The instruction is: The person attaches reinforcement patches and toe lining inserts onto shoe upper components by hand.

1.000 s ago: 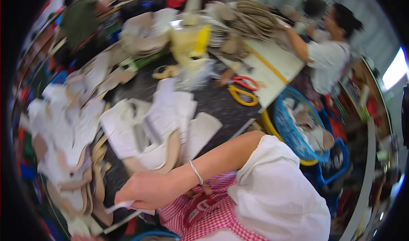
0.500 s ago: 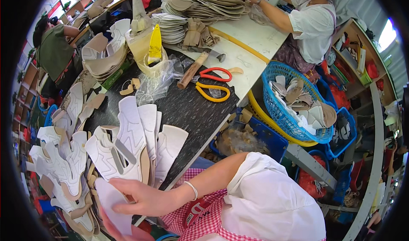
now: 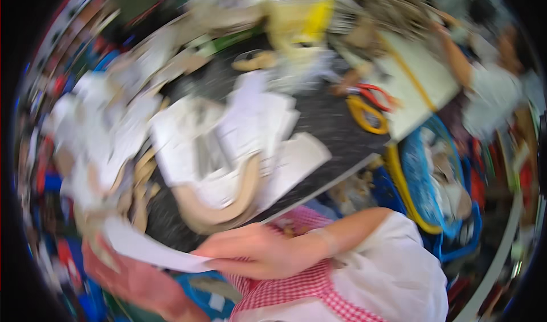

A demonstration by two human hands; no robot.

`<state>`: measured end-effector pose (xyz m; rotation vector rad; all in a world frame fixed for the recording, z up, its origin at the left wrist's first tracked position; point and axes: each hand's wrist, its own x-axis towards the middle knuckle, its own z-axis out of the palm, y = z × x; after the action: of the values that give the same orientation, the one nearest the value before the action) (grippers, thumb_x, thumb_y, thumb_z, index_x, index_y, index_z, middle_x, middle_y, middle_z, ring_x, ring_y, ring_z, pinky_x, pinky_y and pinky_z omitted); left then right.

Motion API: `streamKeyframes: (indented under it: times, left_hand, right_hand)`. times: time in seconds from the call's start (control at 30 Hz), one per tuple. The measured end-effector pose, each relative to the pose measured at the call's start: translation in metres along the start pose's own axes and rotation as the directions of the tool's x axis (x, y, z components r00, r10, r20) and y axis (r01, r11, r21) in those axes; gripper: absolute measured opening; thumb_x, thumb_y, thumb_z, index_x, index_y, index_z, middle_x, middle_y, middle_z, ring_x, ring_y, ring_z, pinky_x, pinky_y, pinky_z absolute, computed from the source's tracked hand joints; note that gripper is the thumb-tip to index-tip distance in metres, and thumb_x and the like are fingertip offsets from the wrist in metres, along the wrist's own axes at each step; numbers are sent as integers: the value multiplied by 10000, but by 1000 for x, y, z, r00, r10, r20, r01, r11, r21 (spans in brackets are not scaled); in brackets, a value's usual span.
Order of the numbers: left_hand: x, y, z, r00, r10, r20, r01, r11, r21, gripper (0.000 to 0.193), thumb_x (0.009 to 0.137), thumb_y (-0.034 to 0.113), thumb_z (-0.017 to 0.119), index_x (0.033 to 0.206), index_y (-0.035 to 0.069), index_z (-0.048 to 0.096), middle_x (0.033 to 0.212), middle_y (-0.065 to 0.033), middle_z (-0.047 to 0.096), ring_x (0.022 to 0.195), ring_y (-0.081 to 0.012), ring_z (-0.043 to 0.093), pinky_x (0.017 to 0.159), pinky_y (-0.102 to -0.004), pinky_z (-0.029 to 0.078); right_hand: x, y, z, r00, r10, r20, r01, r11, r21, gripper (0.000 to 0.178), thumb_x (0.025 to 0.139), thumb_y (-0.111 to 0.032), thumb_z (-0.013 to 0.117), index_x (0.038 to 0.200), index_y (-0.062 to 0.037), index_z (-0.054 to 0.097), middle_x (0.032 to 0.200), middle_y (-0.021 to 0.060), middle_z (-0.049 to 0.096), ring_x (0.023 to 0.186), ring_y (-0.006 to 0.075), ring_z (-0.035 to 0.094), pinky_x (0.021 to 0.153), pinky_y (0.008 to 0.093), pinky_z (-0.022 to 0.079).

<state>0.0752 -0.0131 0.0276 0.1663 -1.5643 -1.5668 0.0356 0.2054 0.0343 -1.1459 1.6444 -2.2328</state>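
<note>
A thin white shoe piece (image 3: 151,247) stretches between my two hands in front of the table's near edge. My right hand (image 3: 259,251) is closed, pinching its right end. Fingers of my left hand (image 3: 134,279) are wrapped at its other end, partly blurred by motion. Just beyond them on the black tabletop lies a stack of white shoe uppers (image 3: 245,119) with beige linings. A larger pile of similar white uppers (image 3: 102,128) is at the left, close to my left hand.
Scissors with red and yellow handles (image 3: 364,114) lie toward the right side of the table. Behind them stands a pale container (image 3: 285,23) holding a yellow tool. Blue baskets (image 3: 430,174) with scraps stand right of the table. A co-worker (image 3: 493,97) is at the far right.
My view has swung, so the table sits further right and higher in it. My hands have moved apart, and the white piece now spans between them, seen nearly edge-on.
</note>
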Motion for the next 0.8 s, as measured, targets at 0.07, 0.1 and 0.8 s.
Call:
streamKeyframes:
  times: [0.07,0.1,0.8]
  left_hand:
    - [6,1,-22,874,-219,434,318,933,-170,518,868,109,636,1316,-36,421,1371,-167,451,1106,-231,573,867,-391,513]
    - [4,6,12,594,-204,778,542,817,-199,471,849,90,655,1269,-45,488,1318,-176,512,1086,-230,590,861,-383,510]
    - [21,-32,73,366,-599,712,293,800,523,450,837,17,642,1261,89,507,856,-37,642,636,-58,597,539,-204,491]
  right_hand:
    - [-9,-5,-9,987,33,159,-7,986,-164,269,881,-41,622,1142,23,615,984,144,649,822,270,661,674,346,526]
    - [-16,-4,-16,965,156,209,-104,964,-243,286,866,-46,641,1144,19,619,959,131,656,800,256,664,666,330,527]
    - [34,19,-97,863,503,-41,-447,725,-523,169,782,-91,696,930,-16,666,870,98,688,774,216,671,694,292,499]
